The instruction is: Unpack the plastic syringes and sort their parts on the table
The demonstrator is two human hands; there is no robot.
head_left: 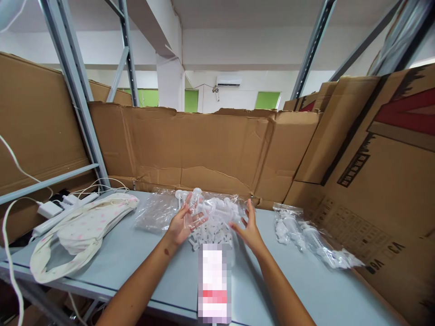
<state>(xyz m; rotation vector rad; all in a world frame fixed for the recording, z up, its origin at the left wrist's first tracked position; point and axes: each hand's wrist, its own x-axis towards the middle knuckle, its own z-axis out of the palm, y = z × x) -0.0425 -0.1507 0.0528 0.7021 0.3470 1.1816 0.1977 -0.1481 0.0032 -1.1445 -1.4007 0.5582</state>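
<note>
My left hand (183,225) is raised with its fingers spread, beside a heap of small white plastic parts (211,233). To the right of that heap, my right hand (249,230) is also open, thumb and fingers apart. Behind both hands lies a clear plastic bag (220,206) with white parts in it or under it. Neither hand grips anything that I can see. A phone-like object (215,283) with a blurred-out screen is in front of the heap, between my forearms.
Filled clear bags (306,233) lie on the right of the grey table (163,276). On the left are a cream cloth bag (84,226) and a white power strip (64,213) with cables. Cardboard walls (204,145) and metal posts (79,90) enclose the table.
</note>
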